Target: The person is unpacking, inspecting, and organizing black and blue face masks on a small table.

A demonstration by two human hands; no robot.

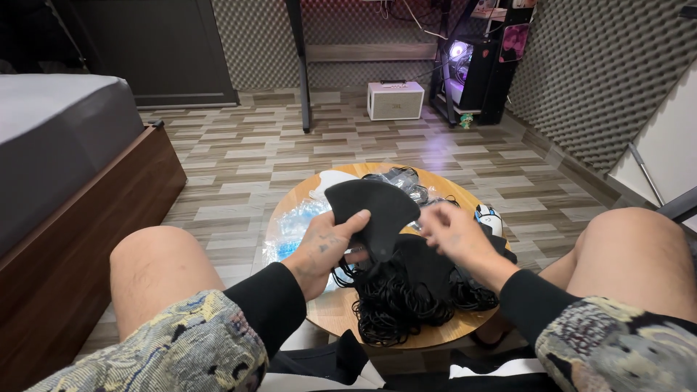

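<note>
The left hand (324,247) pinches 1 black face mask (374,210) by its lower edge, thumb on top, holding it raised above the round wooden counter (341,308). The right hand (456,234), blurred, hovers just beside the mask with fingers loosely spread and holds nothing. Under both lies a pile of black masks (406,290) with tangled ear loops, clear plastic bags (294,225) to its left.

One round wooden table (341,308); one black mask (374,207) held up; one black mask pile (410,287); two hands.
</note>
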